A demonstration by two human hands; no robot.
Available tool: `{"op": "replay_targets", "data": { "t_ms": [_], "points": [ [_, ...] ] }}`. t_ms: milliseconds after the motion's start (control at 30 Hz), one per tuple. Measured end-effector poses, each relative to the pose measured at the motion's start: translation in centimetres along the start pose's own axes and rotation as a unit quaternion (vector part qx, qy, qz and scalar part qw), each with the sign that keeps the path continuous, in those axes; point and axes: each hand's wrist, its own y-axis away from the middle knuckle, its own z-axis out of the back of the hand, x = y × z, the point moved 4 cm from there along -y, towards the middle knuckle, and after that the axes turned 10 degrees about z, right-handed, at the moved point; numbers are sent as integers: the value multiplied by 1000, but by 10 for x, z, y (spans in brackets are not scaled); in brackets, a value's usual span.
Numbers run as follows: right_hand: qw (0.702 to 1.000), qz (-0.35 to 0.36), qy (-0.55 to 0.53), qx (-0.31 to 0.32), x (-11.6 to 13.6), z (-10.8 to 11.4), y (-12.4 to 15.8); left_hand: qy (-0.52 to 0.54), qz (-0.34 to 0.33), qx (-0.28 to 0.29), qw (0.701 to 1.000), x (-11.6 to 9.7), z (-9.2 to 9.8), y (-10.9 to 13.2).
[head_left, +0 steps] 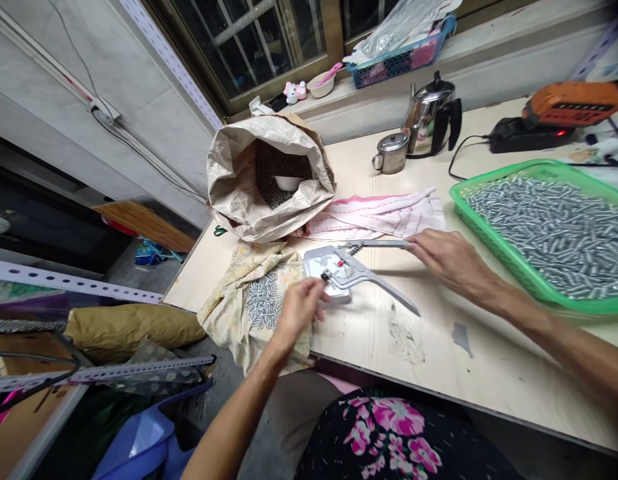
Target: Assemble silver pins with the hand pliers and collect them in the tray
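Observation:
A plier-like hand tool [359, 270] with two long grey handles and a dark spring lies over a small white tray [345, 299] on the table. My right hand [441, 259] is closed around the end of its upper handle; the lower handle points free toward the table's front. At the tool's jaw, my left hand [303, 303] has its fingertips pinched together beside a small dark part; what they hold is too small to name. Several small metal pieces lie in the tray. Left of that hand, a pile of short silvery metal pins [263, 301] rests on a patterned cloth [229, 293].
Behind the cloth stands an open paper sack [223, 157] with small dark pieces and a white scoop [287, 183]. A green basket [499, 250] full of metal pins is at right. Further back are a folded pink towel [389, 213], a lidded cup [393, 155] and a kettle [429, 127].

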Motion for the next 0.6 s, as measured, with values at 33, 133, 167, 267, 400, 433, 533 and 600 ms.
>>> {"op": "replay_targets", "data": {
  "t_ms": [33,133,167,267,400,433,533,600],
  "points": [
    [1000,5,-26,6,-7,5,8,-70,-38,-110,991,4,23,-8],
    [994,25,-98,34,-24,13,38,-303,-91,-253,914,16,67,-36],
    [993,25,-110,40,-28,13,49,-363,-86,-255,892,20,74,-47],
    [989,6,-123,76,-36,5,79,-486,-72,-221,842,30,83,-72],
    [981,3,-138,133,-31,-13,102,-572,-88,-183,795,33,80,-88],
    [981,9,-138,136,-28,-16,104,-586,-85,-177,787,33,79,-90],
    [983,36,-121,132,-21,-23,101,-607,-70,-171,773,35,79,-94],
    [986,54,-98,125,-18,-25,97,-611,-66,-175,769,36,79,-96]
  ]
}}
